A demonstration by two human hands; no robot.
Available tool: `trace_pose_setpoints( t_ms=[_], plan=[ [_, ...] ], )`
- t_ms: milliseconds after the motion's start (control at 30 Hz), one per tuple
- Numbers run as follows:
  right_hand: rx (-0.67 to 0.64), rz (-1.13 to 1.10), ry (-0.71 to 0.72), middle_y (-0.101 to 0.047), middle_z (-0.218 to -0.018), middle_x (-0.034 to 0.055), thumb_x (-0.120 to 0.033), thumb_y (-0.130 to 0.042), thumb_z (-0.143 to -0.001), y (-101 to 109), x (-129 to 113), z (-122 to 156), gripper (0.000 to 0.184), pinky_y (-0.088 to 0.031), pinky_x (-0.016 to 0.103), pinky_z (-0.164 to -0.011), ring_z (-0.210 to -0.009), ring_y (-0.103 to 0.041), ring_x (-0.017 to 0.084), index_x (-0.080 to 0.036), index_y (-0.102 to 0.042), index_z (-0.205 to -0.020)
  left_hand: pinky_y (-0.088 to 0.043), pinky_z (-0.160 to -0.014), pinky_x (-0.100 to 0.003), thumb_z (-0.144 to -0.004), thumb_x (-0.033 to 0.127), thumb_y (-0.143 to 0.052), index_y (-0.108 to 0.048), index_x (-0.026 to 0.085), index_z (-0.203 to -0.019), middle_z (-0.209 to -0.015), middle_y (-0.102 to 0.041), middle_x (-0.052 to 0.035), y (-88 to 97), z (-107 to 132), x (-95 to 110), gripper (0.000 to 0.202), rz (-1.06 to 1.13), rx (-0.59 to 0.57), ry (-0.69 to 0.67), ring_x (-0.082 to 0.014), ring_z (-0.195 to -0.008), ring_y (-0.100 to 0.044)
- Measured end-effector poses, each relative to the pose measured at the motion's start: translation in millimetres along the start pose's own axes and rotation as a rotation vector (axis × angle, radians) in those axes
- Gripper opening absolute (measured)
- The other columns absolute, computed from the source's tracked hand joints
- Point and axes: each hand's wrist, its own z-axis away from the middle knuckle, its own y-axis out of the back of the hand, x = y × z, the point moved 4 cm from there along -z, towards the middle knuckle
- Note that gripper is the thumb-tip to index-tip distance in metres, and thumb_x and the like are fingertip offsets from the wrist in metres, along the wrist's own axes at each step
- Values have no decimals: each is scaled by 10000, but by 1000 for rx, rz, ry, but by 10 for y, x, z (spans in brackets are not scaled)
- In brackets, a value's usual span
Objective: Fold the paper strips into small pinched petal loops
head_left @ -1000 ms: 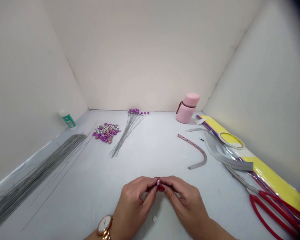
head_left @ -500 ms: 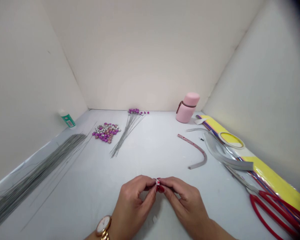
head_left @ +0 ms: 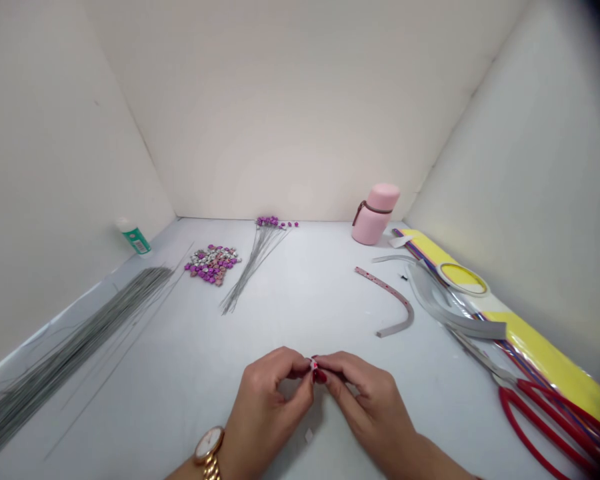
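My left hand (head_left: 275,407) and my right hand (head_left: 373,403) meet at the front middle of the table. Between their fingertips they pinch a small folded paper piece (head_left: 315,365), white with red spots and mostly covered by fingers and red nails. Both hands are closed, thumbs against index fingers. Below them on the table lies a tiny white scrap (head_left: 309,435). Beyond my right hand curves a patterned paper strip (head_left: 387,288), pinkish with red marks at its far end.
At left lie a bundle of thin wires (head_left: 95,333), a pile of small purple, white and pink stars (head_left: 213,263), and a green-white tube (head_left: 136,239). Purple-tipped wire stems (head_left: 253,267) lie behind. At right are a pink flask (head_left: 373,217), tape roll (head_left: 463,279), yellow sheets (head_left: 545,353) and red-handled scissors (head_left: 545,413).
Both hands keep their pinch on the paper piece and have shifted only slightly. The white scrap beneath them shows more clearly now.
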Motion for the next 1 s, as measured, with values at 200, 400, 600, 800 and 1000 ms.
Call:
trace_pose_setpoints(
  t_ms=[200, 400, 600, 800, 1000],
  plan=[
    [-27, -58, -36, -670, -865, 54, -129, -460, -837, 2, 16, -42, 254, -501, 237, -697, -782, -626, 146, -190, -605, -1036, -504, -687, -221, -799, 130, -512, -647, 202, -900, -824, -684, -20, -15, -3, -66, 184, 184, -56, 77, -132, -743, -629],
    [29, -44, -91, -668, -765, 36, -150, -482, -826, 14, 22, -39, 188, -499, 237, -641, -707, -627, 151, -203, -638, -915, -517, -703, -235, -802, 162, -532, -637, 212, -959, -876, -691, -28, -24, 30, -94, 196, 205, -18, 83, -142, -773, -638],
    [21, -47, -60, -659, -742, 29, -152, -467, -828, 7, -2, -40, 186, -498, 227, -632, -692, -626, 145, -197, -627, -913, -502, -639, -234, -796, 171, -548, -659, 190, -815, -760, -686, -25, 12, 16, -85, 114, 172, 17, 79, -143, -696, -629],
    [7, -101, -134, -650, -714, 20, -179, -474, -833, -1, 6, -24, 164, -479, 224, -611, -663, -614, 141, -185, -632, -875, -484, -651, -232, -807, 188, -537, -667, 182, -790, -751, -689, -28, 11, -7, -83, 131, 231, -19, 87, -145, -699, -628],
    [-13, -254, -261, -649, -689, 23, -248, -471, -851, -24, 31, -23, 187, -485, 232, -603, -653, -607, 143, -168, -640, -857, -483, -648, -244, -791, 270, -563, -657, 151, -774, -736, -694, -40, -44, -29, -137, 152, 454, -72, 286, -158, -697, -626]
  ],
)
